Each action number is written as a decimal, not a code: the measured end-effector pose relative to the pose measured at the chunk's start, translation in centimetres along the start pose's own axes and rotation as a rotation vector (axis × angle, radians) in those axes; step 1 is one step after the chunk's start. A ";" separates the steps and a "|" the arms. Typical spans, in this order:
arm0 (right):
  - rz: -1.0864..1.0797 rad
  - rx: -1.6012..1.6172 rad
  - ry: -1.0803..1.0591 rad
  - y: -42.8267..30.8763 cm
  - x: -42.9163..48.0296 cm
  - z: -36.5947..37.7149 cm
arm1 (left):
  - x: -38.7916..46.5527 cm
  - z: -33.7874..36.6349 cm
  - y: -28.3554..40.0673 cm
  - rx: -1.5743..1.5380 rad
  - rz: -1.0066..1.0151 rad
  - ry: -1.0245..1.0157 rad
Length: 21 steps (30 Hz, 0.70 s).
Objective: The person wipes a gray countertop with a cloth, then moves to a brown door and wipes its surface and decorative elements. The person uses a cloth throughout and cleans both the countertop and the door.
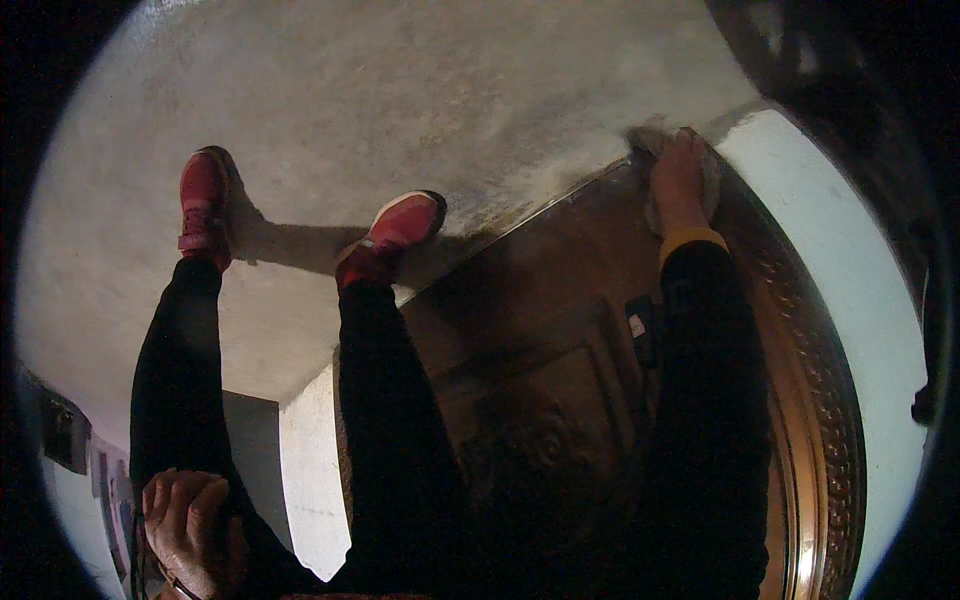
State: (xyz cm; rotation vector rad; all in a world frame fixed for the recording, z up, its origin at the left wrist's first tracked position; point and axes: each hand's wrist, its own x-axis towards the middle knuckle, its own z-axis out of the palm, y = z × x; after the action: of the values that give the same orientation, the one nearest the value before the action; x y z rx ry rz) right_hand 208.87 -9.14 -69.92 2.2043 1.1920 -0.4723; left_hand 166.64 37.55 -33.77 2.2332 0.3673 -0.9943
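At the upper right my right hand (679, 180) grips a crumpled greyish cloth (651, 140). The cloth is pressed at the bottom corner of a dark brown carved door (517, 277), where it meets the floor. Part of the cloth hangs beside my wrist. My left hand (191, 517) rests by my left leg (176, 352) at the lower left, fingers curled and close together. Its palm is hidden, so I cannot tell whether it holds anything.
Rough grey concrete floor (420, 82) spreads under my red shoes (405, 221). A carved wooden frame (806, 390) borders the door, beside a pale wall (840, 225). On the door sits a dark fitting (639, 326) with a light patch. Dark shapes stand at the far right.
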 end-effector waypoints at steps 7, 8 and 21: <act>0.035 0.023 -0.053 -1.2 0.8 4.4 | 0.1 0.2 0.4 -0.003 -0.006 0.008; 0.037 0.015 -0.082 -1.8 0.6 4.7 | 0.1 0.3 0.5 -0.002 -0.005 0.011; 0.212 0.260 -0.357 -14.1 -6.8 2.6 | -0.6 0.0 0.2 -0.017 -0.022 0.006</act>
State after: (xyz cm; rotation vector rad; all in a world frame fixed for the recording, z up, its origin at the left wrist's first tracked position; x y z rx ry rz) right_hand 193.24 -9.10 -72.67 2.3007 0.7334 -0.9278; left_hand 166.34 37.38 -33.26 2.2216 0.4019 -0.9924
